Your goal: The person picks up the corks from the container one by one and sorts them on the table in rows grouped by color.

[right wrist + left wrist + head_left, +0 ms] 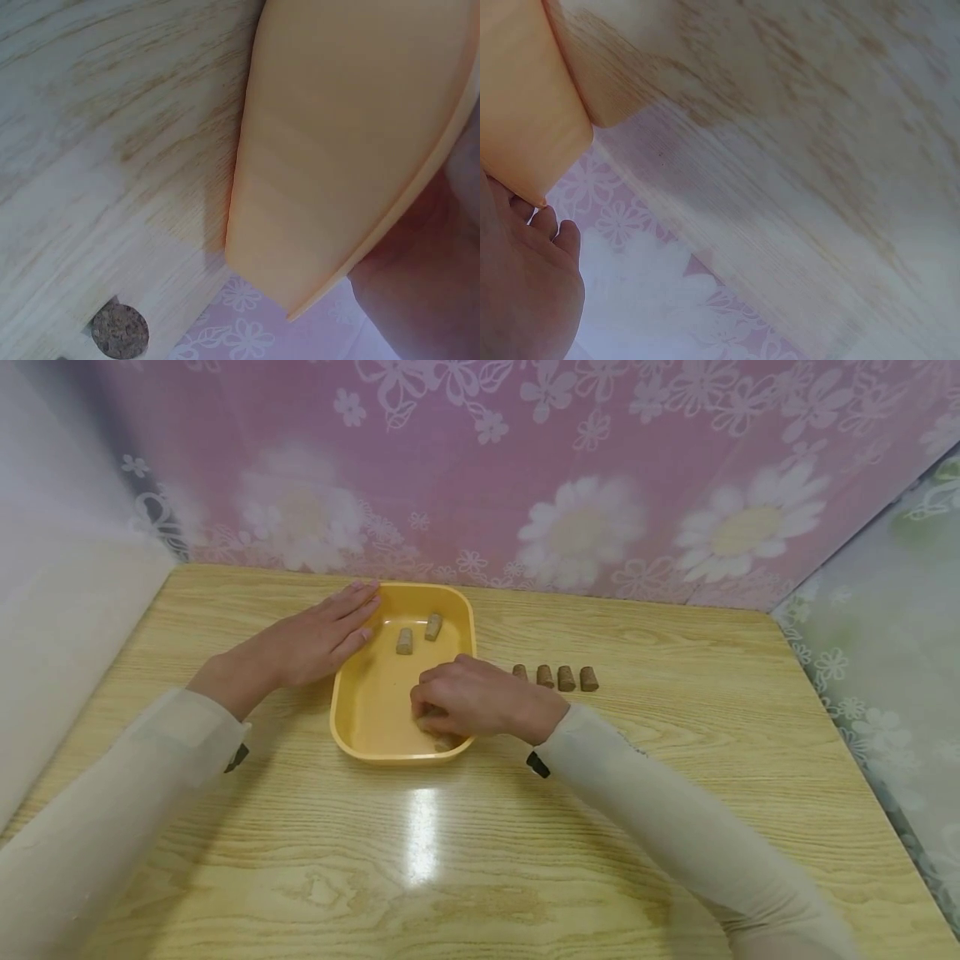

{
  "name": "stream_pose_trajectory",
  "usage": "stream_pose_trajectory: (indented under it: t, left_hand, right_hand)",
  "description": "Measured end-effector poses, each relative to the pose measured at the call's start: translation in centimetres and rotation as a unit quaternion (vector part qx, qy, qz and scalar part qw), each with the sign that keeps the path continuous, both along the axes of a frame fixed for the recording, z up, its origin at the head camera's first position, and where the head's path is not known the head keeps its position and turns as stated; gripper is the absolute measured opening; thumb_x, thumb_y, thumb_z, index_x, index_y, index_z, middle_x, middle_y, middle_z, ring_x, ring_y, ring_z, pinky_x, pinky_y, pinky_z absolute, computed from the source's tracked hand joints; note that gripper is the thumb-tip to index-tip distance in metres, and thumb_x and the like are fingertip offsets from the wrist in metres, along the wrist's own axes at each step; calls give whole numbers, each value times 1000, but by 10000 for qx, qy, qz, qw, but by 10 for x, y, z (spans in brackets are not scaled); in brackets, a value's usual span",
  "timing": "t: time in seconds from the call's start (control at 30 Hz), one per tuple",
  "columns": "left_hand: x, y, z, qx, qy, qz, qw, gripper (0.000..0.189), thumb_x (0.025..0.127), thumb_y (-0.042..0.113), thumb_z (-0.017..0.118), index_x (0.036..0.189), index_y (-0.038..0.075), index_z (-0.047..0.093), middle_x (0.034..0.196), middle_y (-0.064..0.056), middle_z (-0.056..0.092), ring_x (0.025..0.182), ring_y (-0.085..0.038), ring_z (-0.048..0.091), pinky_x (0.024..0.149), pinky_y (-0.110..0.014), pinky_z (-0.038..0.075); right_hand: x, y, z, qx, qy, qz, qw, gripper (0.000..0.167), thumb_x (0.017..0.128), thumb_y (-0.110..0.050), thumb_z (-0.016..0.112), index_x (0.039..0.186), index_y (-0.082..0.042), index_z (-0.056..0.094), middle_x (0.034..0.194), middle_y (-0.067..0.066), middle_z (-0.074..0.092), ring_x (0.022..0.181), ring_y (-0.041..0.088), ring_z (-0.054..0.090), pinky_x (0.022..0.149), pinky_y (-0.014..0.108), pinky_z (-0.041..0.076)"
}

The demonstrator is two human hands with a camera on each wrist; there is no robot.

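A yellow plastic tray (375, 753) stands on the table. My left hand (311, 639) lies over its left rim near the far corner, fingers extended; the left wrist view shows the fingers (546, 223) right at the tray's edge. My right hand (468, 697) reaches over the right rim into the tray with curled fingers, pinching what looks like a cork, mostly hidden by the fingers. Toward the tray's far end are two light corks, one upright-looking (405, 642) and one tilted (432, 627). Another cork (444, 743) shows partly under my right hand near the front corner.
Several darker corks stand in a row right of the tray, the outermost cork (589, 678) farthest right; one cork (120, 330) also shows in the right wrist view. The wood-grain table (315, 860) meets a pink flowered curtain (450, 485) behind.
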State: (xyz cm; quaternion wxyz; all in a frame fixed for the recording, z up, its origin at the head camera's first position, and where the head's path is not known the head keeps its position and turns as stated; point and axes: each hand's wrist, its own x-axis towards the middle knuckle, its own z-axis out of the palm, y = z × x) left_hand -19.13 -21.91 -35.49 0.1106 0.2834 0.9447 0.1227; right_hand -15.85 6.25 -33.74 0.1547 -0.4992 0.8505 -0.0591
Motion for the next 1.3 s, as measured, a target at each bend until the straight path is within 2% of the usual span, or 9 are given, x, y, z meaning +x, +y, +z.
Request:
stream_pose_trajectory:
  t: [0.37, 0.73, 1.03, 1.17, 1.3]
  left_hand:
    - [1, -1, 0, 9, 34, 0, 10000, 66, 121, 40, 29, 177, 13, 7, 186, -2, -6, 172, -31, -4, 139, -59, 11]
    - [0, 0, -1, 5, 53, -25, 10000, 65, 121, 40, 29, 177, 13, 8, 186, -3, -4, 172, -31, -3, 138, -59, 12]
    - [1, 0, 0, 24, 8, -20, 10000, 65, 121, 39, 29, 177, 13, 8, 186, -4, -4, 172, -31, -4, 138, -60, 12]
    - [1, 0, 1, 30, -23, -27, 10000, 65, 121, 40, 28, 177, 14, 7, 186, -3, -5, 172, -31, -4, 138, -61, 13]
    - [2, 0, 2, 50, -59, -27, 10000, 65, 121, 40, 29, 177, 14, 7, 186, -3, -5, 172, -31, -4, 138, -61, 13]
  right_hand:
    - [3, -4, -4, -236, 254, -205, 9992, 15, 112, -25, 65, 114, -17, 77, 103, -3, 70, 83, 12, 63, 81, 34, 57]
    - [5, -10, -9, -113, 492, -157, 9986, 20, 115, -26, 60, 126, -22, 76, 112, -1, 71, 81, 15, 64, 78, 35, 58]
    - [3, -8, -8, -645, 672, -40, 9956, 20, 113, -21, 59, 123, -15, 76, 119, 1, 70, 84, 15, 65, 77, 32, 59]
    - [2, -5, -4, -1013, 791, -132, 9916, 20, 112, -21, 61, 124, -15, 76, 123, -1, 71, 81, 14, 65, 74, 30, 58]
    - [1, -1, 2, -1397, 723, -216, 9873, 19, 110, -20, 63, 123, -14, 76, 122, -1, 73, 76, 11, 63, 69, 27, 55]
